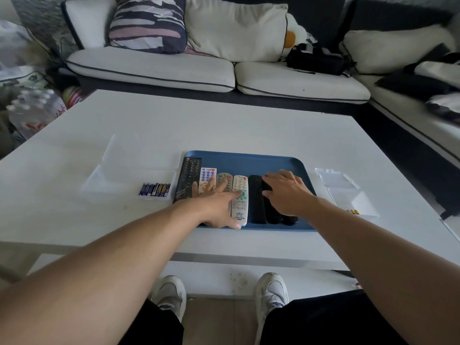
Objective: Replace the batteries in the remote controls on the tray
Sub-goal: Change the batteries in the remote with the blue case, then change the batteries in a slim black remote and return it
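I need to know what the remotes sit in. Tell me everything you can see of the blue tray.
The blue tray is a shallow rectangle with rounded corners and a low raised rim, smooth like plastic. It lies flat on the white table. A row of remotes fills its front part; the back part is bare. Both hands rest on the remotes, above the tray.

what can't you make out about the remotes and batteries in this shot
Head view only:
- Black remotes: the right hand covers them, so their count is unclear.
- Grey remote: lower half hidden by the left hand.
- Batteries: labels too small to read.
- Yellow item: too small to identify.
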Tool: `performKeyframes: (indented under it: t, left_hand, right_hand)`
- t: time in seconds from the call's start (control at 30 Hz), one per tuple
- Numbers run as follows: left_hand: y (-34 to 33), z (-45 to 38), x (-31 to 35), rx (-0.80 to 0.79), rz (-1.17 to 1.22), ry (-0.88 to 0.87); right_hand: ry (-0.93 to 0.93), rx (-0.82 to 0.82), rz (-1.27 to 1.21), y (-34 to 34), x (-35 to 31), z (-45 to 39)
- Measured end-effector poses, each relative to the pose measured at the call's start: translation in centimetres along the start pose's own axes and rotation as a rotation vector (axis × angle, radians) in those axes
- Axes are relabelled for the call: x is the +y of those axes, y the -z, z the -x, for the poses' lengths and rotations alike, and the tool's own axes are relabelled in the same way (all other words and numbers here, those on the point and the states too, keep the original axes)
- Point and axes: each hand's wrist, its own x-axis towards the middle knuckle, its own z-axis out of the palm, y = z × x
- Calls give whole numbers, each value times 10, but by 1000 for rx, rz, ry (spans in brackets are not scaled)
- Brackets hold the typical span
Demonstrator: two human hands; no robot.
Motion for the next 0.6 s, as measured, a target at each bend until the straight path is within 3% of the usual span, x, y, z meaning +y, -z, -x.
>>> performKeyframes:
  t: [0.37, 0.6]
  left_hand:
    - [-4, -8, -2, 10, 15, -7]
    - [-4, -9, 1, 55, 29, -17]
  right_hand:
    - [81, -103, 142, -4, -7, -41]
    - [117, -46, 132, -1, -6, -42]
